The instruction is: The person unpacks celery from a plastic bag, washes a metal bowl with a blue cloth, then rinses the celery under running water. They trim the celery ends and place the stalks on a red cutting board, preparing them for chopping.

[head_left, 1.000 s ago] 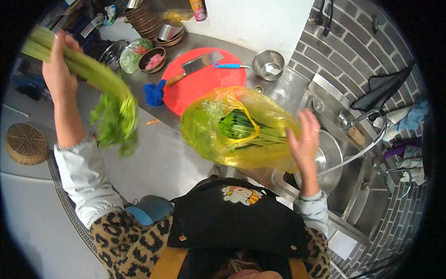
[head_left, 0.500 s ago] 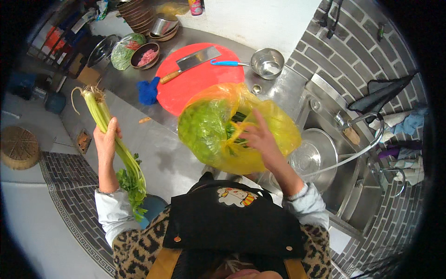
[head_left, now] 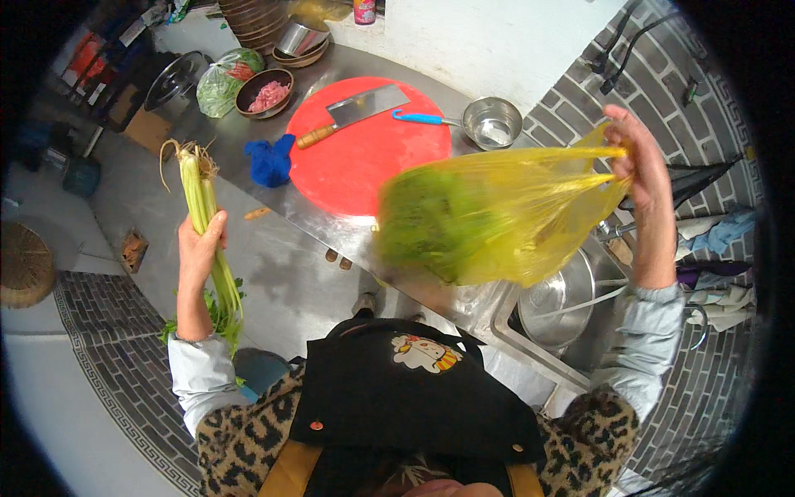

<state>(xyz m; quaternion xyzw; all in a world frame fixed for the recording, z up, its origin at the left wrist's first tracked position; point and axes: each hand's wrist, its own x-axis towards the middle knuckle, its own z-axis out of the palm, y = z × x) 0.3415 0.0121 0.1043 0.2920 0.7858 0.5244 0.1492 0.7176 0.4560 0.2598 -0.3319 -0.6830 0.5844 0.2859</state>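
Note:
My left hand (head_left: 199, 253) is closed around a bunch of celery (head_left: 197, 186), its rooty ends pointing up and its leaves hanging down by my sleeve. Off to the right, my raised right hand (head_left: 643, 161) grips the handles of a yellow plastic bag (head_left: 538, 211). Pulled taut toward that hand, the bag slants across the counter's edge. Leafy greens (head_left: 435, 219) fill its left end and look blurred. Behind the bag lies a round red cutting board (head_left: 356, 174), bearing a cleaver (head_left: 368, 106) with a wooden handle.
A steel pan (head_left: 492, 124) with a blue handle sits right of the board. To the left are a blue cloth (head_left: 269, 161), a bowl of pink meat (head_left: 267, 94) and a bagged cabbage (head_left: 222, 89). The sink at right holds a steel basin (head_left: 563, 311). A bin stands below my left arm.
My right hand has moved up and right, drawing the bag's handles with it and stretching the bag. The celery stays in my left hand, nearly in place.

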